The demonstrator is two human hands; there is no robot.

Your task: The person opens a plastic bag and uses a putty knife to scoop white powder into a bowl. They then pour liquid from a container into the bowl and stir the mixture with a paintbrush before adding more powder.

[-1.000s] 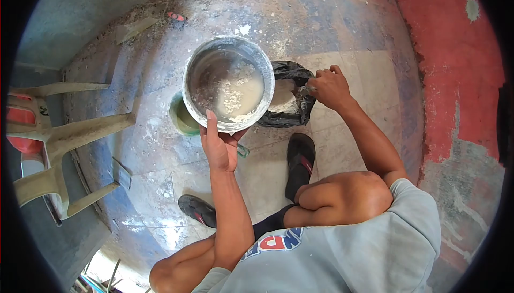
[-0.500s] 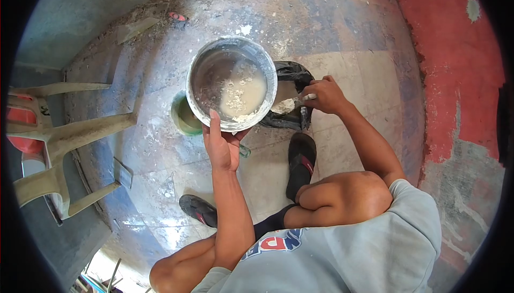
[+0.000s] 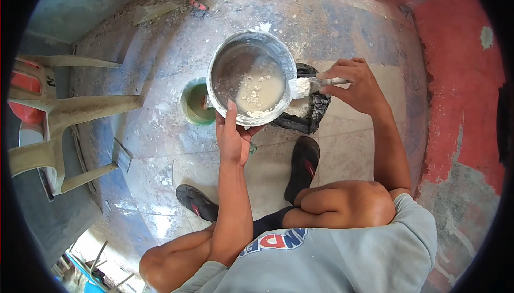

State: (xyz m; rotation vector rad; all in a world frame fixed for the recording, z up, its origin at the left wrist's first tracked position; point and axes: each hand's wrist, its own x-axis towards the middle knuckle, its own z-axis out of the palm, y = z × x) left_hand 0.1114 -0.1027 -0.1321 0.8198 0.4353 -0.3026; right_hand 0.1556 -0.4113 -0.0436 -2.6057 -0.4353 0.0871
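My left hand grips the near rim of a round grey bowl, thumb over the edge and fingers beneath. Cloudy liquid with pale powder clumps lies in the bowl. My right hand is closed on the handle of a small trowel. White powder is heaped on its blade, at the bowl's right rim. Behind and below the trowel, a black plastic bag holds more pale powder. To the left of the bowl stands a green bucket, partly hidden by it.
A pale plastic chair lies at the left, with a red object behind it. A small red item is on the stained floor near the back wall. My dark shoes are below the bag. A red wall rises at the right.
My right hand has lifted the powder-loaded trowel out of the black bag, up to the bowl's rim. The bowl and my left hand appear slightly further right in view.
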